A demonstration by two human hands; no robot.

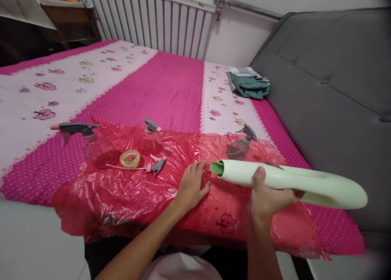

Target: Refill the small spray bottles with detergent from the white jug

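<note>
My right hand is wrapped round a long pale green plastic tube-like body, which lies sideways above the bed. At its left end a darker green tongue pokes out of the round opening; its right end is rounded, and its exact kind I cannot tell. My left hand rests palm down on a crinkled red plastic sheet, fingers stretched and holding nothing, just left of the green tongue. Behind the pale green body stands a grey-topped spray bottle.
On the sheet's left are two more spray bottles, a loose pink-and-grey spray head with its tube, and a tape roll. Folded clothes lie near the grey headboard. A radiator lines the far wall.
</note>
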